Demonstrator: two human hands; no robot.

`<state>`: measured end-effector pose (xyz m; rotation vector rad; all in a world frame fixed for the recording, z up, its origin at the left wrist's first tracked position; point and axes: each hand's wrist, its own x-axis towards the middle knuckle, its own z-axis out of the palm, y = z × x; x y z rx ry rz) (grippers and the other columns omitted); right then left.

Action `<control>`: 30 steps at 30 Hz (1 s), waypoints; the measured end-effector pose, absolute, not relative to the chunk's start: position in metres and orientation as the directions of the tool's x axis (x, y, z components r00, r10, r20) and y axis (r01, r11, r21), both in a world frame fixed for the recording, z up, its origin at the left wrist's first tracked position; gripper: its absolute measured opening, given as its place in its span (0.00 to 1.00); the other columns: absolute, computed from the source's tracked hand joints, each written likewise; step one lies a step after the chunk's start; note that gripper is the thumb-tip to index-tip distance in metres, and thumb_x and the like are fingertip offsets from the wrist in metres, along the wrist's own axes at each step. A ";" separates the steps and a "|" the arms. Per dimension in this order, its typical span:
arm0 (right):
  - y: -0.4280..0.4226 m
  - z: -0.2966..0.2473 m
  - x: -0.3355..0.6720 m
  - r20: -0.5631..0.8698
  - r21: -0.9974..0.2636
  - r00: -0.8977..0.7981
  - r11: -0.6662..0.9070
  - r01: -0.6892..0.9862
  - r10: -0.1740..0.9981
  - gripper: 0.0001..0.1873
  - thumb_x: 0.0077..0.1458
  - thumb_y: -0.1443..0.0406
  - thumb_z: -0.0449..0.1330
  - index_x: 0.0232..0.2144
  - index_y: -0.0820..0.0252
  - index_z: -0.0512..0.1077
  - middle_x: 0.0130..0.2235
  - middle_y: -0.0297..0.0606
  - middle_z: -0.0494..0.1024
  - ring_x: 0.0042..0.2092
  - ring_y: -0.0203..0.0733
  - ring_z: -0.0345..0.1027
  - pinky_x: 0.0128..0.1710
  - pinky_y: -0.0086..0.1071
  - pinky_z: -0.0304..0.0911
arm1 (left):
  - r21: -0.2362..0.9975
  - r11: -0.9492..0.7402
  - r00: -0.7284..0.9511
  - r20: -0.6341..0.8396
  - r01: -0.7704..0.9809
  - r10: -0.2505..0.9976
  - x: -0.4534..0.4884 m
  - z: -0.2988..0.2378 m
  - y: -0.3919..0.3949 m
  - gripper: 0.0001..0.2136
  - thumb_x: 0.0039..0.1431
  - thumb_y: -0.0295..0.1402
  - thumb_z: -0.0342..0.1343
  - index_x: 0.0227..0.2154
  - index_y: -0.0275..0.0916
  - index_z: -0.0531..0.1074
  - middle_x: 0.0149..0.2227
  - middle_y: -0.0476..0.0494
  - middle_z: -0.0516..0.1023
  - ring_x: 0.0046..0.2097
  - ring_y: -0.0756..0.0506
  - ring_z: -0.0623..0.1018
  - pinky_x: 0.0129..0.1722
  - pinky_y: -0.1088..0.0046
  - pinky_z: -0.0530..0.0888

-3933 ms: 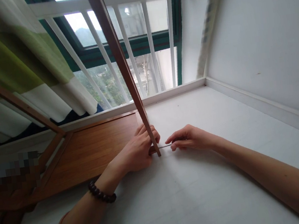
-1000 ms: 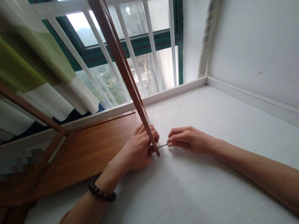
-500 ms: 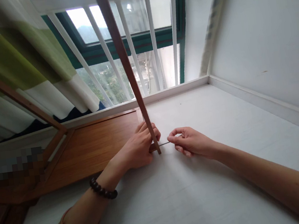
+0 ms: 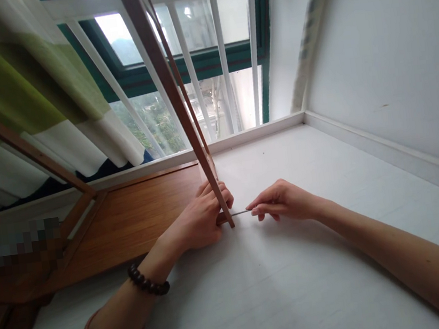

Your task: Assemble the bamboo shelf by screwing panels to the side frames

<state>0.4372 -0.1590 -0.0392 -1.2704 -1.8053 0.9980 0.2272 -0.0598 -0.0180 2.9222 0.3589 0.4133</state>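
My left hand (image 4: 198, 218) is wrapped round the foot of a thin brown wooden upright (image 4: 171, 90) that rises steeply out of the top of the view. The upright joins a flat brown wooden panel (image 4: 129, 219) lying on the white floor (image 4: 300, 283). My right hand (image 4: 285, 201) pinches a thin metal rod (image 4: 241, 213), perhaps a hex key, whose tip meets the bottom corner of the upright. A dark bead bracelet and a cord band sit on my left wrist.
Another wooden bar (image 4: 18, 142) slants up at the left from the panel's far corner. White window bars (image 4: 222, 61) and a green-and-white curtain (image 4: 23, 88) stand behind. A white wall (image 4: 382, 51) with a skirting board runs along the right.
My right hand's fingers have shifted their grip on the rod from frame to frame, as in turning it. The upright has leaned slightly back and forth. My left hand has stayed put.
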 end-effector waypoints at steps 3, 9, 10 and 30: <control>-0.162 -0.035 0.427 -0.095 -0.973 -0.202 -0.047 0.228 0.975 0.19 0.54 0.53 0.57 0.32 0.66 0.75 0.22 0.33 0.74 0.16 0.24 0.57 0.16 0.21 0.51 | 0.193 -0.959 0.935 0.250 0.206 0.251 0.227 -0.018 -0.062 0.12 0.42 0.19 0.50 0.30 0.40 0.61 0.35 0.46 0.66 0.45 0.43 0.66 0.50 0.61 0.65; -0.165 -0.031 0.418 -0.403 -0.897 -0.216 -0.430 -0.099 0.889 0.21 0.54 0.53 0.57 0.32 0.69 0.72 0.18 0.26 0.63 0.15 0.22 0.51 0.10 0.19 0.39 | 0.190 -0.964 0.940 0.254 0.184 0.229 0.226 -0.017 -0.065 0.13 0.41 0.18 0.49 0.30 0.40 0.61 0.34 0.47 0.66 0.44 0.44 0.66 0.52 0.60 0.63; -0.164 -0.033 0.417 -0.399 -0.903 -0.211 -0.423 -0.081 0.892 0.21 0.54 0.53 0.57 0.32 0.69 0.72 0.18 0.26 0.64 0.15 0.22 0.52 0.10 0.18 0.40 | 0.189 -0.964 0.940 0.253 0.184 0.229 0.226 -0.016 -0.065 0.12 0.41 0.18 0.49 0.30 0.40 0.61 0.35 0.47 0.66 0.44 0.44 0.66 0.52 0.61 0.63; -0.160 -0.040 0.431 0.416 -0.502 -0.369 0.548 0.669 0.831 0.15 0.60 0.60 0.52 0.38 0.60 0.76 0.34 0.41 0.78 0.32 0.35 0.71 0.35 0.28 0.63 | 0.197 -0.961 0.934 0.260 0.196 0.244 0.228 -0.017 -0.062 0.12 0.42 0.19 0.50 0.30 0.40 0.62 0.36 0.46 0.67 0.45 0.43 0.67 0.51 0.60 0.65</control>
